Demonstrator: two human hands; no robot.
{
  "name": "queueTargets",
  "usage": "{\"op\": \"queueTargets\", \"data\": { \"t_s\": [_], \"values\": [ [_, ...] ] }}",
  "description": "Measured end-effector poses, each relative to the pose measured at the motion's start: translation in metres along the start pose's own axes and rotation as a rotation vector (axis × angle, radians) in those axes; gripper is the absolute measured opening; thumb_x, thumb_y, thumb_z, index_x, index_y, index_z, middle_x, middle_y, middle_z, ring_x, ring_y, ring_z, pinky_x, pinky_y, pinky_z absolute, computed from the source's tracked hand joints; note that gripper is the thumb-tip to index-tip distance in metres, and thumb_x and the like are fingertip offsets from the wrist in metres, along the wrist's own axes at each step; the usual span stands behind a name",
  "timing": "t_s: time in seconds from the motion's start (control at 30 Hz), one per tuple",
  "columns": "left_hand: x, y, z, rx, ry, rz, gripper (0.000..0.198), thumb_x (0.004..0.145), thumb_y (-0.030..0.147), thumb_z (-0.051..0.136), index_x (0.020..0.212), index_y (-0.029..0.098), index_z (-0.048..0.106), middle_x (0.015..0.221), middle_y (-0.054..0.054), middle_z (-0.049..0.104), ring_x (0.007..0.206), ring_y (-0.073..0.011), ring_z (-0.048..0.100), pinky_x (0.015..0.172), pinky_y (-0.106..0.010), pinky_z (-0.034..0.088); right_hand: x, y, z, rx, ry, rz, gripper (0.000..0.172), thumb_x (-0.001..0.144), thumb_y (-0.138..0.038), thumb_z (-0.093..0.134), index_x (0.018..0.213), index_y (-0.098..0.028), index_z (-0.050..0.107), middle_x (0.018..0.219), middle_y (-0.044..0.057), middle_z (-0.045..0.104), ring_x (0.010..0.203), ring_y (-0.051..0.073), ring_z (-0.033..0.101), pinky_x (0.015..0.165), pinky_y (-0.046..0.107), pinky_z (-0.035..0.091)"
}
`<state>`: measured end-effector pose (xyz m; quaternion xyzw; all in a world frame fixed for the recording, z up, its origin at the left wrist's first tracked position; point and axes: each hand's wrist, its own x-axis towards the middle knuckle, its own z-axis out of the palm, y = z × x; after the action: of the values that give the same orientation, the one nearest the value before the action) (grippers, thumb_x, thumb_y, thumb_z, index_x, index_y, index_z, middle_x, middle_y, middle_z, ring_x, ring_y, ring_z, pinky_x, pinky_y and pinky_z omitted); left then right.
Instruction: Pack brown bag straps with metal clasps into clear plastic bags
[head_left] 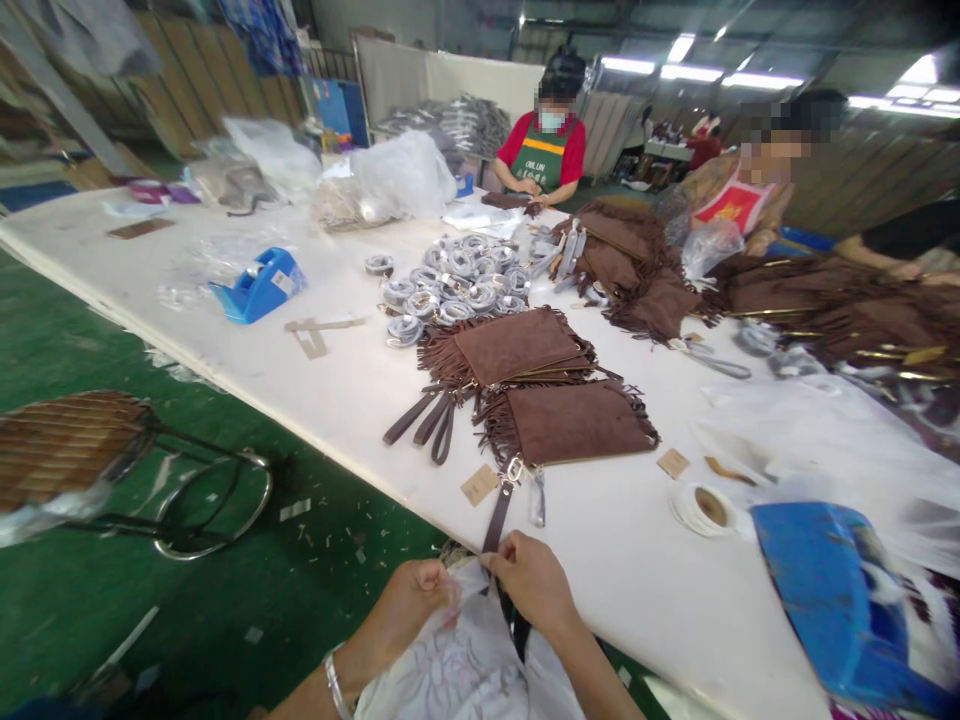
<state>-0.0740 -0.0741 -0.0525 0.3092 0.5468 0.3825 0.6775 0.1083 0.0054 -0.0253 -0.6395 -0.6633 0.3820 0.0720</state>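
At the table's near edge, my right hand is closed, thumb and fingertips pinching the dark brown wrist strap. That strap runs up to a metal clasp at the corner of a brown fringed suede pouch lying flat. Close on the left, my left hand is closed on a thin whitish translucent strip, which reaches toward the strap. Beside the clasp lie a tan card tag and a small clear packet. More pouches are stacked behind, with several strap loops hanging off them.
Coiled grey straps form a heap mid-table. Blue tape dispensers stand left and near right, a white tape roll by the latter. Brown pouches pile up before co-workers. A stool stands left.
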Motion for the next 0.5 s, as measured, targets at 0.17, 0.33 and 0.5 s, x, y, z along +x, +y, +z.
{"op": "queueTargets", "data": {
  "t_s": [0.17,0.33,0.5],
  "values": [
    [0.0,-0.005,-0.016,-0.081,-0.013,-0.009,0.046,0.064,0.054,0.076,0.062,0.015,0.053,0.056,-0.004,0.061,0.05,-0.0142,0.05,0.051,-0.025,0.033,0.002,0.0,-0.003,0.589,-0.176,0.11,0.027,0.073,-0.038,0.064,0.062,-0.02,0.046,0.048,-0.007,0.049,0.042,0.009,0.04,0.046,0.023,0.029],
    [0.0,-0.008,-0.018,-0.144,-0.071,-0.022,0.045,0.067,0.055,0.075,0.065,0.015,0.054,0.059,-0.004,0.062,0.052,-0.0133,0.05,0.051,-0.024,0.032,-0.003,-0.008,-0.005,1.142,-0.252,0.181,0.036,0.071,-0.04,0.073,0.072,-0.02,0.042,0.057,-0.006,0.054,0.049,0.007,0.046,0.048,0.018,0.035],
    [-0.002,0.001,-0.013,-0.126,-0.075,-0.047,0.045,0.069,0.055,0.073,0.066,0.014,0.056,0.063,-0.007,0.066,0.053,-0.0138,0.051,0.053,-0.025,0.033,0.0,-0.011,0.005,1.201,-0.191,0.196,0.038,0.071,-0.039,0.075,0.073,-0.019,0.043,0.056,-0.005,0.056,0.047,0.005,0.047,0.049,0.016,0.037]
  ]
}}
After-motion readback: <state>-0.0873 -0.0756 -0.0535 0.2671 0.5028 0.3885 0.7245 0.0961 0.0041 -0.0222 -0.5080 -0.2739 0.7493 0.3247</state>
